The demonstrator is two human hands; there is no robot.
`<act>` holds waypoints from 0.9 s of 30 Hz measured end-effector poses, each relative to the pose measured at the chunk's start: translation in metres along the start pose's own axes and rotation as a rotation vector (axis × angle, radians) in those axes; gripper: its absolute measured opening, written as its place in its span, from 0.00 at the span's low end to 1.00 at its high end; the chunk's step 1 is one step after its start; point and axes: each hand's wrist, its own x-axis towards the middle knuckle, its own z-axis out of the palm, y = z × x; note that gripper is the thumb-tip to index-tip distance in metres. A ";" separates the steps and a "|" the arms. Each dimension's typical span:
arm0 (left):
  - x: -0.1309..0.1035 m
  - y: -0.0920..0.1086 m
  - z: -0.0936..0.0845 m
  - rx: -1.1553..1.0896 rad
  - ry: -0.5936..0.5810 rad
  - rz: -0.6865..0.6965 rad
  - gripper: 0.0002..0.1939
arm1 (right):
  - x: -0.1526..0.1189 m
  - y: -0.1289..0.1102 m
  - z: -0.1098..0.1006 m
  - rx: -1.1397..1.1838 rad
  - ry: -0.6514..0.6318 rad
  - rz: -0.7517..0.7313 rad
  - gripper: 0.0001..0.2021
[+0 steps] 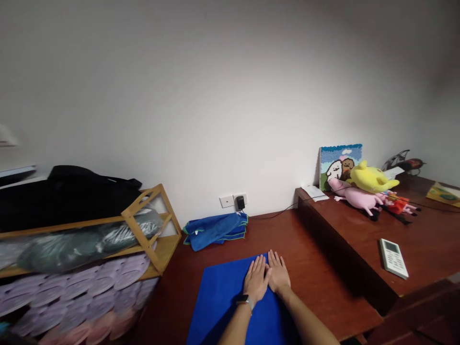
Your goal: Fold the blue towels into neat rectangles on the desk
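A blue cloth (215, 297) lies spread flat on the reddish-brown table (305, 249). My left hand (256, 280), with a watch at its wrist, rests palm down on the cloth near its top right corner, fingers stretched out. Beside it, my right hand (278, 274) lies flat at the cloth's right edge, fingers extended and pointing to the wall. The two hands touch or nearly touch at the thumbs. Neither holds anything.
Folded blue towels (215, 230) lie against the wall below a socket with a black plug (240, 202). A wooden rack (151, 230) with slippers stands left. The raised right surface (362, 239) bears plush toys (372, 178), a picture (339, 163) and a white remote (393, 258).
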 end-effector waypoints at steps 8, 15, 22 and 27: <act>-0.045 -0.107 -0.021 0.071 0.036 -0.214 0.39 | -0.001 -0.005 -0.005 0.064 0.012 0.073 0.33; -0.112 -0.209 -0.031 0.132 0.097 -0.358 0.39 | 0.000 -0.003 0.000 0.062 0.018 0.078 0.33; -0.152 -0.176 -0.077 -0.077 0.526 -0.420 0.38 | -0.002 -0.007 -0.004 0.039 0.009 0.077 0.34; -0.187 -0.115 -0.087 -0.069 0.684 -0.237 0.26 | -0.006 -0.009 -0.019 0.115 0.028 0.057 0.33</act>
